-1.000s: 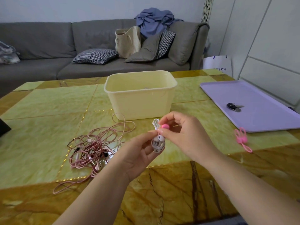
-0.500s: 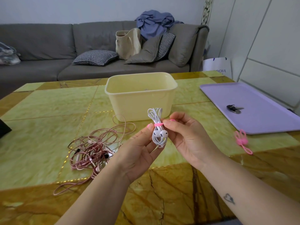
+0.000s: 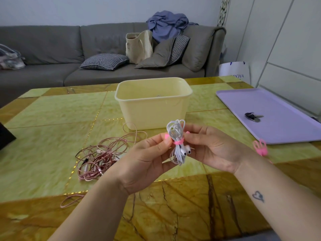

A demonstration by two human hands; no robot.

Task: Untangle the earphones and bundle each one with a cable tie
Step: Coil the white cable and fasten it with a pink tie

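Head view, the only one.

Both hands hold the white earphones [image 3: 177, 141] up off the table [image 3: 52, 119], in front of the tub [image 3: 152, 103]. The left hand [image 3: 145, 162] pinches the coil from its left side, thumb and fingertips closed on it at the level of the pink tie [image 3: 178, 142]. The right hand [image 3: 213, 150] pinches the opposite side at the same height, fingers closed on the coil, palm turned up toward the camera. The pinch points sit right at the tie, probably so the loops can't spread while the tie is seated.

The tie wraps the waist of the coil. Cable loops fan out above the grip; the two earbuds [image 3: 184, 151] and more loops hang just below it. Can't tell whether the tie's end is locked or only wrapped. The coil is held upright, facing the camera, which looks like a check of the bundle.

Left of and below the grip, the pink earphones [image 3: 97, 157] lie on the table in a loose tangle, untouched; one strand runs toward the near edge. My read: one set about done, the tangle still to sort.

Right of the grip, just past the right wrist, spare pink ties [image 3: 260, 147] lie on the table by the near edge of the purple tray [image 3: 278, 126], within easy reach for the next bundle. Keys [image 3: 252, 116] rest on the tray, well apart from the work.

The tub stands open just behind the grip, a likely drop spot for finished bundles, though that's a guess.
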